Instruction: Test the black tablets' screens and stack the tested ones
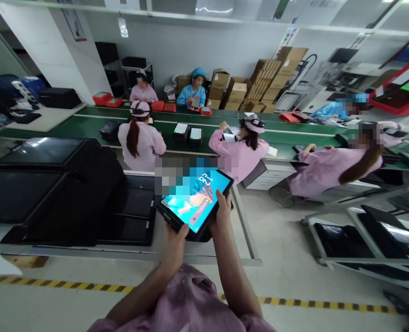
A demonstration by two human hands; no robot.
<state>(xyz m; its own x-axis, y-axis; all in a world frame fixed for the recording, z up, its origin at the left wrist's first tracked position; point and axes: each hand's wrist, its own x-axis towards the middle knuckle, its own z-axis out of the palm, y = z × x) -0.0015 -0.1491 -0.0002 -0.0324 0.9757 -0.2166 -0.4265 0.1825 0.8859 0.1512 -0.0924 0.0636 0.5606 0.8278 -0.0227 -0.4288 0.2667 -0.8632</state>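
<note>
A black-framed tablet [195, 198] with a lit blue screen is held up in front of me, tilted. My left hand [175, 240] grips its near left edge, the thumb resting on the frame. At the right edge, my right hand [222, 213] is closed round the side with its thumb on the front. The fingers of both hands are hidden behind the tablet. Beneath it, black trays [130, 230] lie on a pale cart [253, 249]; what else sits directly under the tablet is hidden. Part of the screen is blurred by pixel blocks.
Beyond the cart, several people in pink and blue sit along a green workbench [283, 138]. Stacked tablets [195, 134] and red trays [113, 102] stand on it. Large black panels [18, 193] lie at left. A wheeled rack [346, 240] stands at right. Cardboard boxes [237, 92] line the wall.
</note>
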